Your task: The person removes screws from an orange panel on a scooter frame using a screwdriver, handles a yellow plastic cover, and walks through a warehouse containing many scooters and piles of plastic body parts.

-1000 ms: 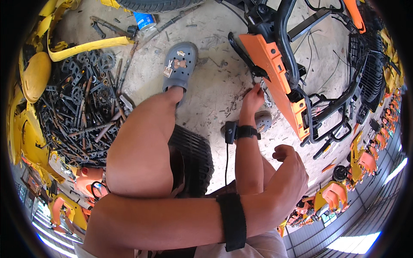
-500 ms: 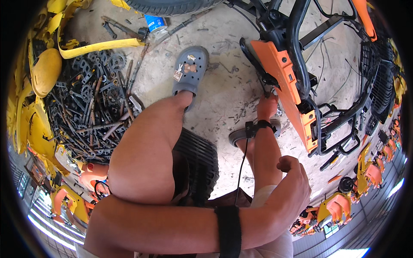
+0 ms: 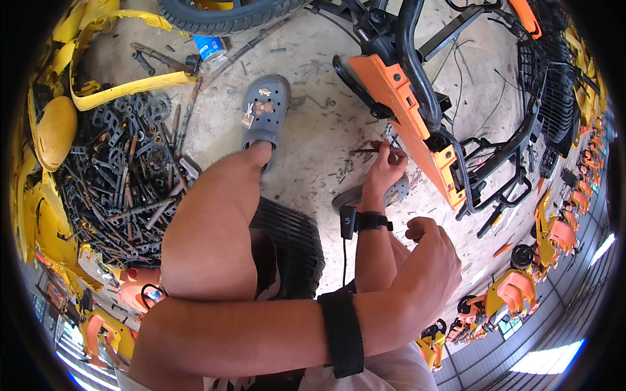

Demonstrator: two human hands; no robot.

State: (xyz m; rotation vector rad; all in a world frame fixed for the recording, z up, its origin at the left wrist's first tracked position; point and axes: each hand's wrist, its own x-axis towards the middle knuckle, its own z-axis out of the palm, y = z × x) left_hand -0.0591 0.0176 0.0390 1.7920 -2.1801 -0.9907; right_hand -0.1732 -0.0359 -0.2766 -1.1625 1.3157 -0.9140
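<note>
My right hand [image 3: 386, 171] is low over the floor, just left of the orange panel [image 3: 417, 148] on a black vehicle frame [image 3: 420, 78]. Its fingers are pinched round a small, thin dark piece [image 3: 367, 150] whose kind I cannot make out. Behind that hand is my right shoe [image 3: 396, 190], and a black device is strapped to the wrist. My left forearm [image 3: 261, 335] lies across my lap with a black band round it. At its end my left hand [image 3: 435, 264] is curled, palm side hidden, apart from the panel.
A heap of dark metal parts [image 3: 124, 176] lies at the left, beside yellow body panels [image 3: 137, 88]. A tyre [image 3: 228, 23] and a blue-labelled container [image 3: 210, 47] are at the far side. My left shoe [image 3: 266, 107] stands mid-floor. Orange and yellow vehicles [image 3: 512, 293] line the right.
My right hand has drawn back from the orange panel's edge, toward the left, with a thin dark piece in its fingers. My left hand stays curled. The whole view has shifted slightly.
</note>
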